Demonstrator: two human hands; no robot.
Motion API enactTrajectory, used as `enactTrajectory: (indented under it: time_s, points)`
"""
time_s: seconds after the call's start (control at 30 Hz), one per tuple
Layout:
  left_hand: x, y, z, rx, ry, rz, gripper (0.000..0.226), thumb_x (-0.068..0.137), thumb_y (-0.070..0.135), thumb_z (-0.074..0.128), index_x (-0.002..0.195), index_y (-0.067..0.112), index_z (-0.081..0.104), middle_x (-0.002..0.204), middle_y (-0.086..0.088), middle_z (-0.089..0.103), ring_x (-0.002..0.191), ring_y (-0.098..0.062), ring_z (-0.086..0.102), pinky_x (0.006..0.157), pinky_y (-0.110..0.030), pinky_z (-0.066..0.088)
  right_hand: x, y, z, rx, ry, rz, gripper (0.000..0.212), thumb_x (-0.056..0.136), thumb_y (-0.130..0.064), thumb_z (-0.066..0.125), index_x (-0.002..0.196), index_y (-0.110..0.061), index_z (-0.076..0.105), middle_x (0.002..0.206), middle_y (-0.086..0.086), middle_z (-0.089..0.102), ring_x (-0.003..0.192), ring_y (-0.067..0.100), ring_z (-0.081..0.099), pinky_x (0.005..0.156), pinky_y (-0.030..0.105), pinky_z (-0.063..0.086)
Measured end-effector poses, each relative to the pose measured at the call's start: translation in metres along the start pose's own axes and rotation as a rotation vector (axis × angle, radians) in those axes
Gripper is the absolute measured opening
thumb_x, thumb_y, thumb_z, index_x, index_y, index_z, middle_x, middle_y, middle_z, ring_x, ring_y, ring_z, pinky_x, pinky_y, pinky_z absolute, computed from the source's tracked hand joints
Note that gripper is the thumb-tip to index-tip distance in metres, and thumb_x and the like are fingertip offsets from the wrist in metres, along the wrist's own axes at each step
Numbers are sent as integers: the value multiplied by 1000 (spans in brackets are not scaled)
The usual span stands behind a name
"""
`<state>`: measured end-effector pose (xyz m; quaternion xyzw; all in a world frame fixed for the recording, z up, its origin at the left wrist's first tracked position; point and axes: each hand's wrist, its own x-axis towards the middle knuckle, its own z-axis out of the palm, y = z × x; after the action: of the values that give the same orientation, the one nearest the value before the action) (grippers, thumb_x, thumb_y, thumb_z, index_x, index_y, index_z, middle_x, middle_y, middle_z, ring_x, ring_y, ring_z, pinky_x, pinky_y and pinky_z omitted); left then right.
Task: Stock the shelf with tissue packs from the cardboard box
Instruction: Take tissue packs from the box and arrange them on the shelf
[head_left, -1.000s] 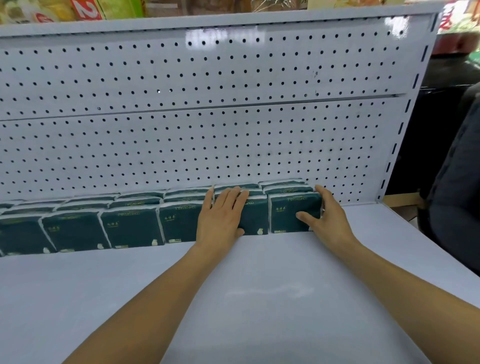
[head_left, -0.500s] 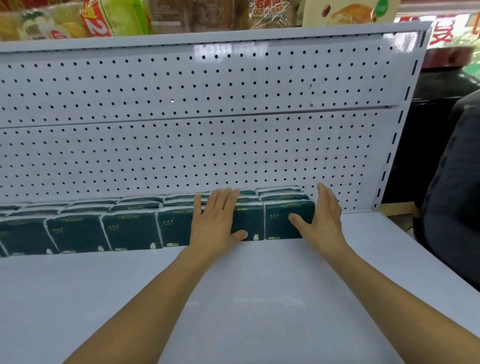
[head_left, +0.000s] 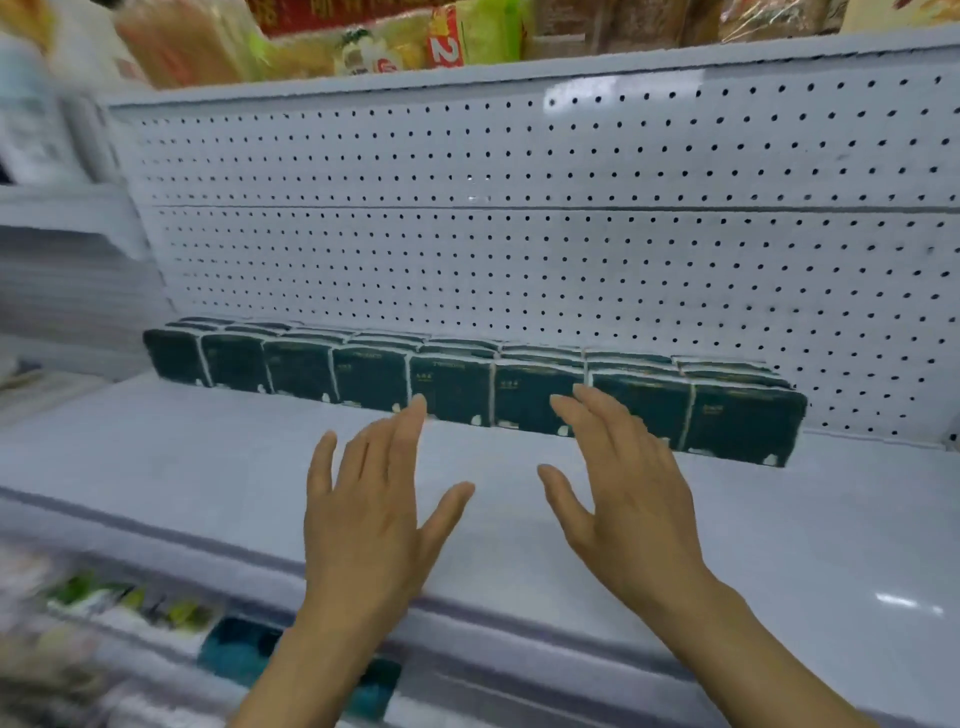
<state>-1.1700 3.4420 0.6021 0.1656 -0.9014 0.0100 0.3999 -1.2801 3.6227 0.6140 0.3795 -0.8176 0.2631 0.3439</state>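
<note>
A: What is changing here compared with a moment back?

B: Both hands are coming off the tissue packs (head_left: 467, 384). A second ago the left hand (head_left: 363, 514) was lying flat across the front of the row and the right hand (head_left: 623, 499) was pressing against the end pack; now both are hovering over the bare front of the shelf (head_left: 779, 519), fingers spread wide and holding nothing.

A: Are they touching anything at all?

B: The left hand is sitting clear of the row. The right hand's fingertips (head_left: 582, 400) are overlapping the packs in the picture, so I cannot tell whether they are brushing one or just passing in front.

A: And where are the packs sitting?

B: They are standing in a tight dark-green row at the back of the shelf, against the perforated back panel (head_left: 519, 234), running from the left end nearly to the right corner, with more packs lined up behind the front ones. The view is also swinging left and down, so the shelf edge and blurred goods on the lower tier (head_left: 130, 603) are showing.

A: What does that mean for the job?

B: I am reading it as the squaring-up of this row being finished. The cardboard box is not showing anywhere, so the person is probably turning toward it for more packs; most of the shelf in front of the row is waiting to be filled.
</note>
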Motion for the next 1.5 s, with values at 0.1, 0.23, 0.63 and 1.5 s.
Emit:
enactTrajectory:
  time_s: [0.1, 0.23, 0.63, 1.5]
  points:
    - [-35, -57, -33, 68, -21, -58, 70, 94, 62, 36, 148, 16, 36, 130, -6, 61, 120, -27, 57, 111, -56, 34, -5, -64, 29, 95, -41, -127, 53, 93, -38, 51, 141, -19, 42, 144, 7, 47, 123, 25, 50, 95, 40, 45]
    - [-87, -145, -85, 145, -64, -143, 67, 95, 58, 43, 146, 15, 43, 134, -5, 58, 118, -26, 53, 104, -50, 41, -16, -166, 77, 239, -38, -283, 52, 90, -30, 57, 138, -14, 46, 144, 13, 44, 128, 30, 44, 95, 44, 44]
    - [-263, -385, -206, 354, -236, -498, 65, 89, 58, 45, 142, 20, 46, 133, 2, 57, 116, -20, 55, 97, -38, 46, -83, -474, 206, 536, -278, -437, 50, 82, -20, 68, 130, -12, 55, 137, 12, 51, 125, 30, 47, 96, 47, 46]
    - [-439, -729, -113, 191, -982, -1092, 80, 89, 4, 57, 154, 26, 16, 158, -5, 12, 142, -31, 25, 99, -47, 40, -165, -745, 548, 503, -1234, -593, 34, 98, -33, 50, 129, -22, 52, 127, -1, 55, 114, 19, 54, 76, 33, 49]
